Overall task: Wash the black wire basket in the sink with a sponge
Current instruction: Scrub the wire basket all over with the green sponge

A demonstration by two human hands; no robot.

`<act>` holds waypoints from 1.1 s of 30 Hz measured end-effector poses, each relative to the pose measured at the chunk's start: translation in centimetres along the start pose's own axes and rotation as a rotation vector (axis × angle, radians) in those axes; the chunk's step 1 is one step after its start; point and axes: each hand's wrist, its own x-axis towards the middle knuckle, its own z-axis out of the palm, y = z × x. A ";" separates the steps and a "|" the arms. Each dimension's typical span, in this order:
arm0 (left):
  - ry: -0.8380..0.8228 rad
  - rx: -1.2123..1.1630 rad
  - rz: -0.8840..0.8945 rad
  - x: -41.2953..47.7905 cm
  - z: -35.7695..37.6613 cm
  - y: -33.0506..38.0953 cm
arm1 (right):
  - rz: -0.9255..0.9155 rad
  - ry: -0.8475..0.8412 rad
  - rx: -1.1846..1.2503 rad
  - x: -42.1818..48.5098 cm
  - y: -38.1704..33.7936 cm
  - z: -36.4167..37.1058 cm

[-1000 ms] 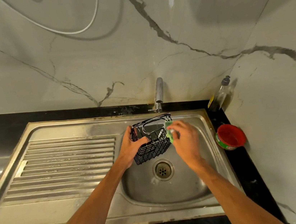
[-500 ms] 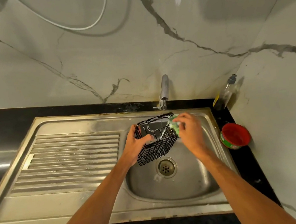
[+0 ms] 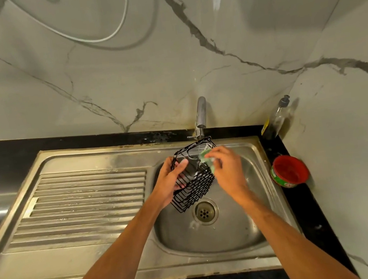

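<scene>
My left hand [image 3: 170,183] grips the black wire basket [image 3: 195,180] tilted above the sink [image 3: 214,236] bowl, under the tap [image 3: 201,116]; my right hand [image 3: 227,171] pinches the green sponge [image 3: 208,159] against its rim. With only 1 hand holding, soapy wires could slip, dropping the basket onto the drain [image 3: 204,211].

The wire basket [image 3: 193,185] is held tilted over the sink bowl [image 3: 214,236], just behind the drain [image 3: 205,212]. The left hand [image 3: 170,183] grips the basket's left side. The right hand [image 3: 228,173], on its right, holds the sponge [image 3: 206,159] at the upper rim. Behind the bowl stands the tap [image 3: 200,116]. Left of the bowl lies the drainboard [image 3: 81,204]. Right of the bowl, on the counter [image 3: 305,212], sits a tub [image 3: 289,171], with a bottle [image 3: 275,119] further back in the corner.
</scene>
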 end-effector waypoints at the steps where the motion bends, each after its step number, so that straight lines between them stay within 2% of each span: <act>1: -0.008 -0.006 -0.010 0.0 0.1 -0.1 | 0.058 0.031 0.005 0.3 0.5 -0.3; 3: 0.003 -0.006 -0.005 0.0 0.6 0.0 | 0.003 -0.031 0.000 0.1 -0.3 -0.1; 5: 0.027 -0.016 -0.019 -0.1 1.3 0.3 | -0.120 -0.197 -0.014 -1.4 -1.8 0.8; 7: 0.045 -0.014 -0.029 0.0 1.3 0.5 | -0.137 -0.274 -0.021 -2.6 -1.6 1.6; 9: 0.046 0.006 -0.021 0.3 0.9 0.3 | -0.009 -0.201 0.054 -3.1 -0.5 1.5; 13: 0.068 -0.037 -0.040 0.5 0.5 0.4 | 0.362 0.103 0.481 -3.7 1.1 0.7; 16: 0.071 -0.098 -0.100 0.8 0.7 0.7 | 0.647 0.111 0.755 -4.8 1.3 1.7; 19: 0.062 -0.179 -0.192 1.5 1.3 1.2 | 0.767 -0.016 0.789 -6.0 1.9 3.4; 24: 0.040 -0.365 -0.284 1.8 2.3 2.9 | 0.756 -0.216 0.735 -5.7 2.1 4.8; 27: 0.001 -0.405 -0.322 2.2 2.3 3.7 | 0.690 -0.253 0.619 -5.0 2.4 4.8; 33: -0.120 -0.379 -0.377 2.6 2.0 4.6 | 0.786 -0.294 0.648 -5.0 2.6 4.9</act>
